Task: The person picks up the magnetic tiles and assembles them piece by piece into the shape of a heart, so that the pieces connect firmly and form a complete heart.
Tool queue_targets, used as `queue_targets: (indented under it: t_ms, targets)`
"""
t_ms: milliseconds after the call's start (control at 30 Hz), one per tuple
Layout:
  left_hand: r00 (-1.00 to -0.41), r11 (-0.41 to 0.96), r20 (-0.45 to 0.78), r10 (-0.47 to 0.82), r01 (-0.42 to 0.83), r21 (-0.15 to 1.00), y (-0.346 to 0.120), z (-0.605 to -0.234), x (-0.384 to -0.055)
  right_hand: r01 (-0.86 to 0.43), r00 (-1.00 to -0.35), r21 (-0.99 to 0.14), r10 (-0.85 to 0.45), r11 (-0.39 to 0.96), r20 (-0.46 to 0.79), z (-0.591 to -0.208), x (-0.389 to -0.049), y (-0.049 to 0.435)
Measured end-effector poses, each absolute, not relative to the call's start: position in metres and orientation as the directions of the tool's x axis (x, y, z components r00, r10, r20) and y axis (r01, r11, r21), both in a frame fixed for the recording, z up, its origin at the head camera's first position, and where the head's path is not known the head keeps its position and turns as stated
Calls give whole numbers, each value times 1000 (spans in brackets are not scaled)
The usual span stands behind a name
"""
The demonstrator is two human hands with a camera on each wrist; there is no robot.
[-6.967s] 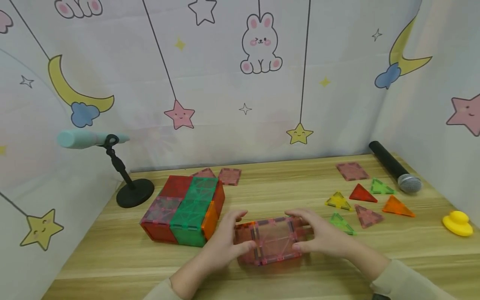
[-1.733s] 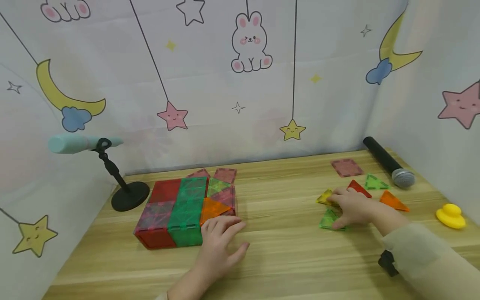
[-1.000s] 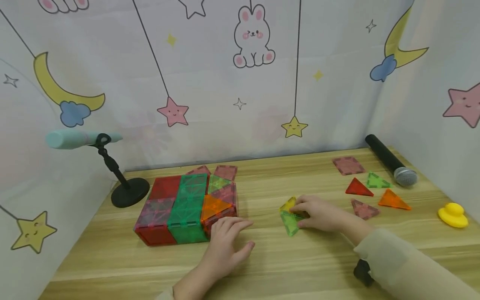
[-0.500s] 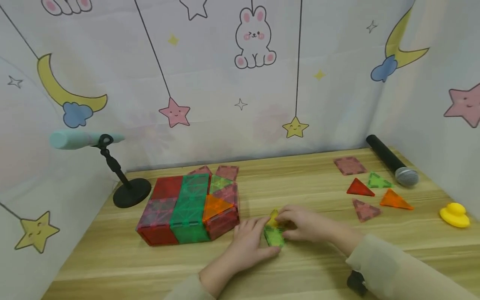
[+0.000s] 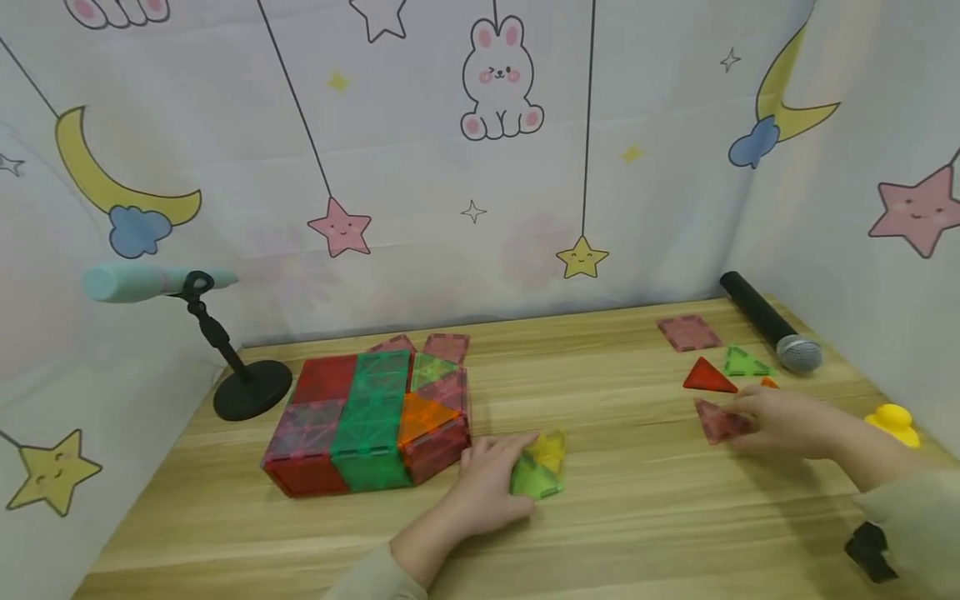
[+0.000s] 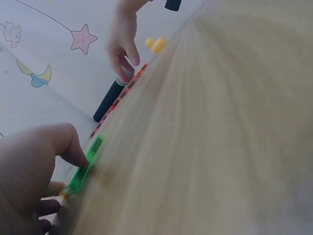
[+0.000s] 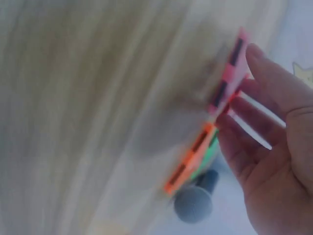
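Note:
My left hand [image 5: 491,487] pinches a green triangle magnetic tile [image 5: 536,479] that lies against a yellow triangle tile [image 5: 551,450]. In the left wrist view, the thumb presses the green tile's edge. At the right, my right hand [image 5: 787,425] reaches over a pink triangle tile [image 5: 712,421], its thumb and fingers spread around it in the right wrist view. An orange triangle tile [image 7: 188,161] is close by, mostly hidden under that hand in the head view. A block built of red, green, pink and orange tiles [image 5: 375,425] stands just left of my left hand.
A red triangle [image 5: 708,377], a green triangle [image 5: 744,362] and a pink square [image 5: 690,332] lie at the right. Behind them are a black microphone [image 5: 768,321] and a yellow duck [image 5: 892,423]. A stand [image 5: 251,390] holds a mint-coloured microphone-shaped object [image 5: 142,283] at the left.
The pink tile section now stands against the built block. The yellow and green triangles were brought left to my left hand. My right hand has let them go and moved right to the pink triangle.

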State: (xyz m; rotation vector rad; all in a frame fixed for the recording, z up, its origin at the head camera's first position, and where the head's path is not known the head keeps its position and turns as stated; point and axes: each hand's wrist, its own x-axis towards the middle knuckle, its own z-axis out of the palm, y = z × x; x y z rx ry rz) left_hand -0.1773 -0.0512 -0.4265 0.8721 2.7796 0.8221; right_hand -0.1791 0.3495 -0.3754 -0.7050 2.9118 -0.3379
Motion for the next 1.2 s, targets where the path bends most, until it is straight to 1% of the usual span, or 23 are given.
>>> queue_targets:
  t_ms: [67,167,233,400,600,667,767,900,1000,1100,1200]
  targets:
    - [-823,668,41,566,487,563,-53,-426,-177,-468,-871,-252,-490,847,-31,-382,-181,346]
    - [-816,648,44,576,489,584,-55,-425,-177,-521,-846,-258,-533,814,26,-388,-184,327]
    - [-815,646,45,577,489,586,-56,-425,-178,-568,-816,-271,-574,777,65,-390,-187,311]
    - [-829,668,36,558,474,573,-54,-427,-179,-605,-771,-360,-635,710,43,-393,-187,265]
    - [-840,681,45,541,469,562,-53,-427,-179,-581,-753,-452,-658,676,-16,-392,-181,222]
    - [-840,680,52,540,473,560,-53,-427,-179,-583,-745,-473,-667,661,-15,-392,-179,212]
    - [-839,673,59,541,474,568,-53,-426,-179,-553,-758,-506,-651,663,-25,-394,-178,203]
    - [-839,661,70,539,473,582,-54,-424,-178,-450,-824,-547,-565,706,-52,-398,-181,197]
    - [-837,649,94,539,484,587,-55,-424,-177,-399,-850,-569,-523,719,-66,-399,-183,190]
    - [-834,627,127,537,495,602,-56,-425,-176,-427,-844,-570,-536,702,-29,-400,-185,183]
    - [-825,584,192,532,521,623,-57,-425,-176,-484,-835,-549,-548,681,57,-404,-187,179]
